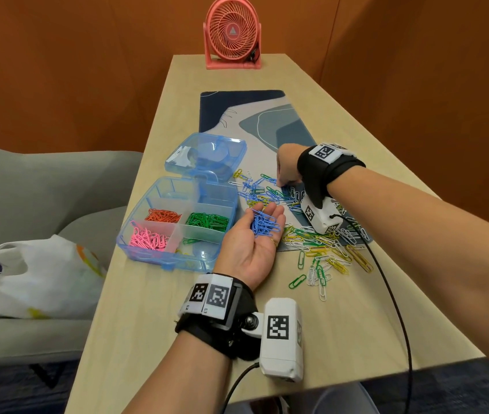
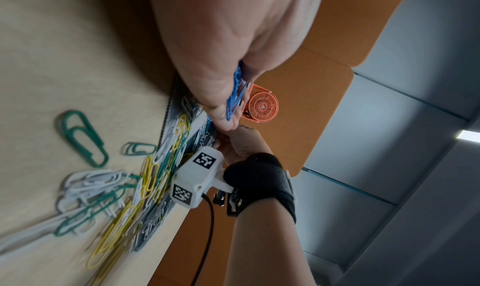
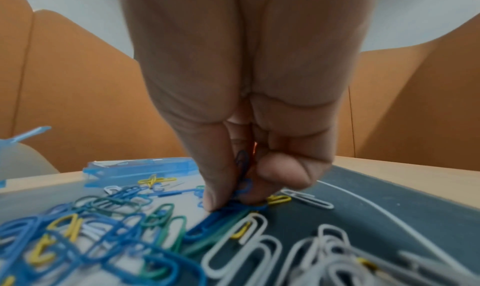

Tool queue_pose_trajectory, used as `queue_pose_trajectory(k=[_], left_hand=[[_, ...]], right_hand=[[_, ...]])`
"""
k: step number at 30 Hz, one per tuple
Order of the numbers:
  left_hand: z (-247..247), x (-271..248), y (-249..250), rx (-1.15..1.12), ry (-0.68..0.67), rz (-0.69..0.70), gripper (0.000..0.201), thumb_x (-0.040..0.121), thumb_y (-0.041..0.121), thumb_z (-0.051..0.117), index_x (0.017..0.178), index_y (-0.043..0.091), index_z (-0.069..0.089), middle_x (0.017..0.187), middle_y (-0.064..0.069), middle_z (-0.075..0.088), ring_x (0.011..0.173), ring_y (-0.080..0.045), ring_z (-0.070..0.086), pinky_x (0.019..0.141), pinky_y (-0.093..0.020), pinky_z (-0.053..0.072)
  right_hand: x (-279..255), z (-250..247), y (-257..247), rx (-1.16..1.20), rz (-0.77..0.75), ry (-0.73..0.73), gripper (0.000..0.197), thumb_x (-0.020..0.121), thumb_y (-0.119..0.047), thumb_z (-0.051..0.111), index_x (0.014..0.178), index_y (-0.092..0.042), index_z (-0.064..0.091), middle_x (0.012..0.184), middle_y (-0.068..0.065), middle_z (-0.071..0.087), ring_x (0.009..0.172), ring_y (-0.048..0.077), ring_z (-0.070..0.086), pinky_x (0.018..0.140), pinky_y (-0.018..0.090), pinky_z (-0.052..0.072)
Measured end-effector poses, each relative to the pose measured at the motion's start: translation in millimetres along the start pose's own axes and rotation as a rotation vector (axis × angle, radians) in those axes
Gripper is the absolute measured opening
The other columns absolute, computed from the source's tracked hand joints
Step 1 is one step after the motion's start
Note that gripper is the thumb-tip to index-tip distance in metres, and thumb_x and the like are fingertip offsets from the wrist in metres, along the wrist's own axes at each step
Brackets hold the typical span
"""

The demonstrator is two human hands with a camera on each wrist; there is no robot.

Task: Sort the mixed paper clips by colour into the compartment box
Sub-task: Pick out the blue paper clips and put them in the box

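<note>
My left hand (image 1: 262,216) lies palm up on the table beside the box, fingers relaxed, carrying a heap of blue clips (image 1: 264,227); the left wrist view shows those blue clips (image 2: 235,97) edge-on. My right hand (image 1: 282,182) reaches down into the mixed pile (image 1: 262,191), where thumb and fingers pinch blue clips (image 3: 242,187). The clear blue compartment box (image 1: 159,256) stands open at the left. It holds orange clips (image 1: 162,216), green clips (image 1: 207,221) and pink clips (image 1: 147,239) in separate compartments. Its back compartments look empty.
More yellow, white and green clips (image 1: 323,252) spread over the desk mat (image 1: 252,115) and table, right of my left hand. The box lid (image 1: 207,153) lies hinged open behind. A pink fan (image 1: 232,37) stands at the far end. A white bag (image 1: 34,273) rests on a grey chair.
</note>
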State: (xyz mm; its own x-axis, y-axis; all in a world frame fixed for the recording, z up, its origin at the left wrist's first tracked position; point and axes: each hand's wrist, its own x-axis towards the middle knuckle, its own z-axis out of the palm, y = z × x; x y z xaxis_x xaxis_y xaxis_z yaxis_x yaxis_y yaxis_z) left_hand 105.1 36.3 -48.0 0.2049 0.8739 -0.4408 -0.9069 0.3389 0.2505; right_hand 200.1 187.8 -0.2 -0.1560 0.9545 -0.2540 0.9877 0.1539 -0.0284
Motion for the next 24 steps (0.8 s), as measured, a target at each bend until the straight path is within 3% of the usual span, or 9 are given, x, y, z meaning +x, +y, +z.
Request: queue_pose_trajectory(k=[2, 8, 12, 16, 18, 21, 24], left_hand=[[0, 0, 0, 0.001, -0.001, 0.002, 0.027, 0.103, 0.018, 0.032, 0.095, 0.002, 0.053, 0.100, -0.019, 0.059, 0.126, -0.031, 0.047, 0.096, -0.039, 0.041], [0, 0, 0, 0.010, -0.003, 0.005, 0.028, 0.103, 0.018, 0.032, 0.092, 0.002, 0.053, 0.098, -0.019, 0.059, 0.127, -0.031, 0.046, 0.093, -0.040, 0.043], [0, 0, 0, 0.006, -0.002, 0.002, 0.029, 0.103, 0.019, 0.031, 0.093, 0.002, 0.053, 0.099, -0.019, 0.058, 0.128, -0.031, 0.045, 0.095, -0.040, 0.040], [0, 1, 1, 0.007, 0.002, 0.003, 0.029, 0.103, 0.019, 0.031, 0.094, 0.002, 0.053, 0.104, -0.019, 0.058, 0.128, -0.031, 0.045, 0.094, -0.040, 0.040], [0, 1, 1, 0.005, 0.002, 0.003, 0.029, 0.103, 0.019, 0.031, 0.094, 0.001, 0.053, 0.109, -0.019, 0.058, 0.128, -0.031, 0.045, 0.095, -0.041, 0.040], [-1, 1, 0, 0.009, -0.005, 0.005, 0.029, 0.103, 0.019, 0.032, 0.095, 0.001, 0.053, 0.102, -0.019, 0.059, 0.128, -0.031, 0.045, 0.096, -0.041, 0.040], [0, 0, 0, 0.015, 0.003, 0.007, 0.029, 0.103, 0.019, 0.032, 0.094, 0.001, 0.053, 0.121, -0.020, 0.056, 0.128, -0.031, 0.045, 0.095, -0.040, 0.040]], right_hand=[[2, 1, 0, -0.001, -0.012, 0.004, 0.039, 0.080, -0.022, 0.075, 0.110, 0.001, 0.067, 0.110, 0.014, 0.068, 0.098, 0.026, 0.064, 0.079, 0.031, 0.048], [5, 6, 1, -0.030, -0.056, 0.015, 0.037, 0.080, -0.018, 0.074, 0.112, 0.000, 0.066, 0.114, 0.015, 0.066, 0.106, 0.030, 0.062, 0.087, 0.033, 0.049], [2, 9, 2, -0.059, -0.077, 0.017, 0.034, 0.084, -0.017, 0.070, 0.113, 0.001, 0.065, 0.115, 0.016, 0.065, 0.106, 0.030, 0.061, 0.087, 0.033, 0.049], [-2, 11, 1, -0.076, -0.095, 0.028, 0.028, 0.086, -0.012, 0.064, 0.111, 0.001, 0.065, 0.113, 0.017, 0.066, 0.095, 0.028, 0.060, 0.085, 0.033, 0.049], [-4, 11, 0, -0.081, -0.102, 0.042, 0.026, 0.088, -0.010, 0.060, 0.111, 0.001, 0.065, 0.113, 0.017, 0.065, 0.102, 0.030, 0.061, 0.085, 0.033, 0.049], [-5, 12, 0, -0.077, -0.108, 0.046, 0.025, 0.089, -0.008, 0.057, 0.112, 0.000, 0.064, 0.114, 0.017, 0.065, 0.106, 0.032, 0.060, 0.085, 0.033, 0.049], [-6, 11, 0, -0.083, -0.107, 0.026, 0.026, 0.089, -0.009, 0.058, 0.112, 0.001, 0.064, 0.114, 0.017, 0.065, 0.105, 0.032, 0.061, 0.084, 0.033, 0.049]])
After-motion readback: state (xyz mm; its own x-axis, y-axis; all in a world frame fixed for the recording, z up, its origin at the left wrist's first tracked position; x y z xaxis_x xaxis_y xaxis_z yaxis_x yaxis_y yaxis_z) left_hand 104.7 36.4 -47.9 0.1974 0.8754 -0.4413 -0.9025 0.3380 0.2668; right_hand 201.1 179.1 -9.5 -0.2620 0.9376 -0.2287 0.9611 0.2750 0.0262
